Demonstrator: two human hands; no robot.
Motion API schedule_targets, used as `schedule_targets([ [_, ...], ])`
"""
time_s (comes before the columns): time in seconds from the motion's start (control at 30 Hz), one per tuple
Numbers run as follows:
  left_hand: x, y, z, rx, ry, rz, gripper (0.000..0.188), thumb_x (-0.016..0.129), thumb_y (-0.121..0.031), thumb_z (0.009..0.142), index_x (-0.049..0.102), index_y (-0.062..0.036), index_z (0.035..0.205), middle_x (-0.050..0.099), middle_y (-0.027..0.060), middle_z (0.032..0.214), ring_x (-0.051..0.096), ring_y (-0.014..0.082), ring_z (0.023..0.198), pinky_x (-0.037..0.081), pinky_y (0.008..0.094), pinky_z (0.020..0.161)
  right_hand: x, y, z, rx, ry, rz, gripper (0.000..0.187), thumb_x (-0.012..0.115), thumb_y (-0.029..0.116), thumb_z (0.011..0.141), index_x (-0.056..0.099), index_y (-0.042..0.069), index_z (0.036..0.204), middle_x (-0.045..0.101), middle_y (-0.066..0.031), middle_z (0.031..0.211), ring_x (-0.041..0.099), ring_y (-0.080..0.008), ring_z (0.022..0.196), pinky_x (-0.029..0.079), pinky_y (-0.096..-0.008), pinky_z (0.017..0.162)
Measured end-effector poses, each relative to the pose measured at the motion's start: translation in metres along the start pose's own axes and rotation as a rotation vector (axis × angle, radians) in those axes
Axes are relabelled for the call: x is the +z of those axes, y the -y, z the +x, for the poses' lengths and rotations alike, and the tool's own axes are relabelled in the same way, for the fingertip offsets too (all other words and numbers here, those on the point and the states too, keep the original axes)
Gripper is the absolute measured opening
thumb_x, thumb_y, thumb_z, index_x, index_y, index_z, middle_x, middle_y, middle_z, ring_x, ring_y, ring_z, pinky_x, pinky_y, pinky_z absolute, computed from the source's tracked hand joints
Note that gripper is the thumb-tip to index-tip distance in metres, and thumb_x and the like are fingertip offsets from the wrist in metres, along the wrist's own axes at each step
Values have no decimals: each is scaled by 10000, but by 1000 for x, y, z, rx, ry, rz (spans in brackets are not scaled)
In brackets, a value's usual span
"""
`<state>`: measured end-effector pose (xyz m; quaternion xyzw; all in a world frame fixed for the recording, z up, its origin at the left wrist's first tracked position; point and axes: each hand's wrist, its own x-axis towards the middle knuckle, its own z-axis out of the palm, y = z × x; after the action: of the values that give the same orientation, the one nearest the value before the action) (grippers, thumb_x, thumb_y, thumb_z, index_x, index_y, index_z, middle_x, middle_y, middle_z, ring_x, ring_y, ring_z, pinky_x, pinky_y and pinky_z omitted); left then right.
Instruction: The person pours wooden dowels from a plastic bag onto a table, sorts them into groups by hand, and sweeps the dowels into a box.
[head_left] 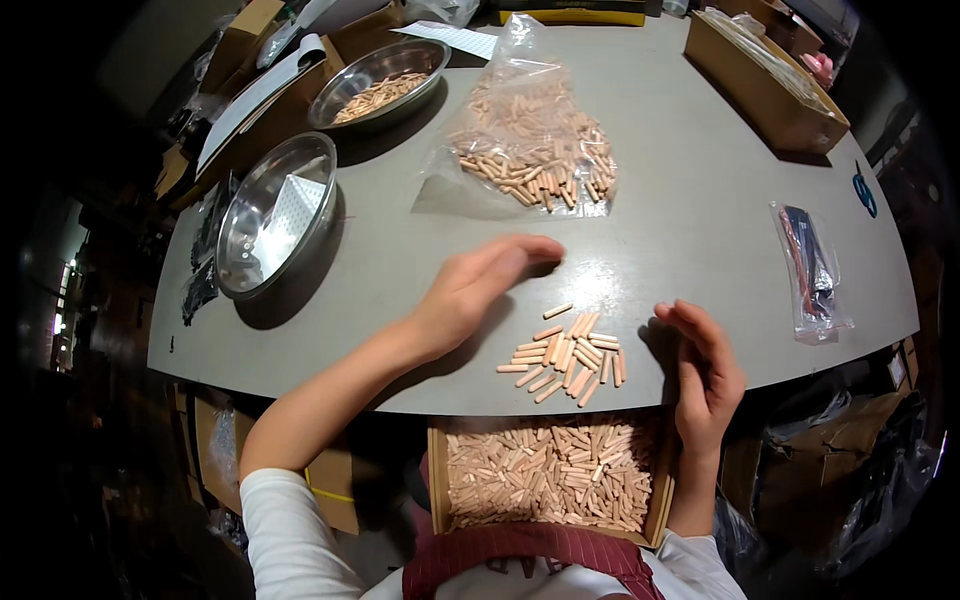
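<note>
A loose pile of short wooden dowels (566, 352) lies on the grey table (690, 235) near its front edge. To the pile's upper left, my left hand (478, 288) reaches over the table, fingers stretched out and bent toward the right, holding nothing. My right hand (706, 375) stands on edge to the right of the pile, its fingers apart and slightly curved around bare air. Below the table edge, against my body, a cardboard box (438, 478) is filled with many more dowels. Neither hand touches the pile.
A clear plastic bag of dowels (540, 150) lies at the far middle. Left stand a metal bowl with dowels (436, 62) and another metal bowl (322, 170) holding a white perforated piece. Right are a long cardboard box (745, 88), a plastic packet (808, 270) and blue-handled scissors (864, 190).
</note>
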<state>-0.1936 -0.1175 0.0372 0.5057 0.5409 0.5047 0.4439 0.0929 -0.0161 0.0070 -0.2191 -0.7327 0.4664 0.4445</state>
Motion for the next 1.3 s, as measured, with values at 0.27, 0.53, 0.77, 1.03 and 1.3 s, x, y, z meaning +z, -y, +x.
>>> schedule_targets([
  [0.27,28,-1,38,20,313,-102,494,438,-358,1163,648,31,1384,683,174,1366,608,278,1360,450,395,1170,-4,0,-5,23,-57,103,469,430,-187,902,650,-113,1309,768,-218,1186,738,-263,1170,538,-362,1076],
  [0.53,43,-1,11,391,608,390,485,390,-323,1140,589,-15,1458,599,209,1500,448,428,1500,280,510,1299,-12,-8,-8,-13,22,100,430,473,-174,835,712,-113,1187,788,-204,1095,776,-261,1047,583,-351,987],
  [0.77,43,-12,-25,267,514,136,401,480,-249,1147,639,11,1408,608,174,1502,514,372,1462,360,479,1256,-10,-4,-7,-41,4,102,426,475,-178,809,728,-106,1144,796,-202,1025,795,-262,975,607,-341,924],
  [1.03,-38,-14,104,107,-120,922,432,537,-285,1084,654,-12,1398,618,262,1453,638,425,1273,500,449,1094,-10,-3,-4,-122,-52,30,427,481,-191,872,689,-110,1235,798,-209,1054,789,-259,1009,602,-339,940],
  [1.3,-96,35,245,194,-113,1531,555,565,-456,1035,632,-49,1407,605,269,1419,536,434,1359,353,510,1216,3,-2,-8,-48,-167,168,367,510,-110,1015,593,-119,1372,759,-249,1187,780,-290,1044,641,-396,937],
])
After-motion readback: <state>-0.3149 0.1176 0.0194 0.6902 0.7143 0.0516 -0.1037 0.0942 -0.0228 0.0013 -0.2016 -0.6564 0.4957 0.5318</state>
